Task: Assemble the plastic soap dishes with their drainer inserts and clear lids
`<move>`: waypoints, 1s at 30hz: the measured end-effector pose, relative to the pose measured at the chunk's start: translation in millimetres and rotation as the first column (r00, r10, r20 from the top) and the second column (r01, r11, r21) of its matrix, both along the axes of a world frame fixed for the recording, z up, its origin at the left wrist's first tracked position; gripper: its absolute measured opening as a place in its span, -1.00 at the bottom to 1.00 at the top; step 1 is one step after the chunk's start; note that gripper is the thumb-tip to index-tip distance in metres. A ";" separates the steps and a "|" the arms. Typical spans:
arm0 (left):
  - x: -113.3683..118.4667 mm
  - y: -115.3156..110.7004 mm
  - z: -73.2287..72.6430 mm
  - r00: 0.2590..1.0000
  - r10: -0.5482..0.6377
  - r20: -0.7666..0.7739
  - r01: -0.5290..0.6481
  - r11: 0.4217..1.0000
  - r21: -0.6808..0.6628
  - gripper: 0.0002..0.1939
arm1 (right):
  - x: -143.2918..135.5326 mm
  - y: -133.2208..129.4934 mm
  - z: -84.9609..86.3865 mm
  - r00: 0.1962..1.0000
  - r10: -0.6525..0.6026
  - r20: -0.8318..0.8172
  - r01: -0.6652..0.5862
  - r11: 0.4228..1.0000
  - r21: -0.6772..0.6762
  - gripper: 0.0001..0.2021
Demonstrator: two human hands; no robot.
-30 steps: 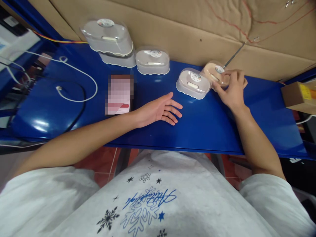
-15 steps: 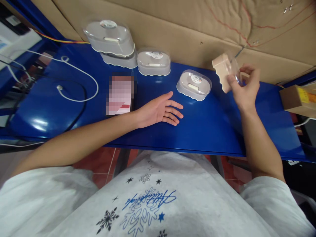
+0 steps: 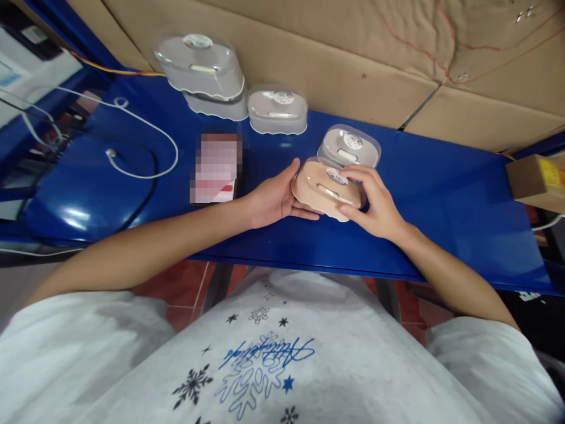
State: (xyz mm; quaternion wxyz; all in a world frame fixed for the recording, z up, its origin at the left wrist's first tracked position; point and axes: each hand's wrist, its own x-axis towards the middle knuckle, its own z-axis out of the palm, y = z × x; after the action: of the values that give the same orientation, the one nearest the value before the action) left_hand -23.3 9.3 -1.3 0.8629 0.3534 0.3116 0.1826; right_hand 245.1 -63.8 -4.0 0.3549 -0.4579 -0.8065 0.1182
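Beige box [image 3: 325, 189], clear-lidded, was held between two hands: right hand [image 3: 375, 206] clamped on its three-o'clock end, thumb and fingers astride it, left hand [image 3: 274, 200] uncurled at nine o'clock, fingers passing beneath, seemingly as a cradle to steady it. Grey box [image 3: 359, 152] stood on the blue worktop [image 3: 450, 194] just beyond at one o'clock, phone [image 3: 216, 168] well apart at nine, perhaps leaving both hands room.

**We Are Holding a Peach Box [image 3: 318, 179] Between Two Hands**

Our right hand [image 3: 377, 203] is gripping its three o'clock end; our left hand [image 3: 276, 203] is resting unclenched at nine, its fingers partly hidden by the box. From there, a grey box [image 3: 346, 146] is sitting just behind at one o'clock, a second grey box [image 3: 278, 109] at eleven, and a phone-like device [image 3: 216, 168] is lying at nine on the blue table [image 3: 463, 194].
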 end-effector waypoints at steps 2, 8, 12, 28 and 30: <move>0.1 0.3 -1.7 1.000 -0.001 -0.025 0.002 1.000 0.014 -0.26 | 5.6 4.9 1.7 0.997 -0.029 -0.070 0.024 0.997 -0.067 -0.44; -0.1 -3.3 10.1 0.996 0.063 -0.067 -0.065 0.998 -0.017 -0.38 | 10.4 9.7 -0.6 0.940 -0.038 -0.340 -0.076 0.946 -0.315 -0.46; -1.3 -1.2 9.4 0.988 0.148 -0.032 -0.149 0.989 -0.020 -0.60 | 12.4 12.0 -5.2 0.918 -0.073 -0.390 -0.105 0.904 -0.415 -0.39; -2.3 -5.7 13.1 0.991 0.026 -0.128 -0.030 0.999 -0.033 -0.69 | 52.9 34.7 -15.8 0.940 -0.244 0.239 0.263 0.963 -0.054 -0.25; -1.9 -5.5 12.9 0.991 0.061 -0.115 -0.067 0.997 -0.043 -0.69 | 42.2 23.8 -4.3 0.960 -0.190 0.207 0.194 0.981 -0.001 -0.32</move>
State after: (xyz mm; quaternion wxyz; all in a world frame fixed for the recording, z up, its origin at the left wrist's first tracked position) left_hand -25.2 3.9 11.5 0.8454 0.3330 0.3756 0.1825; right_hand 287.3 -40.0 -8.3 0.2746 -0.5472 -0.7894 0.0437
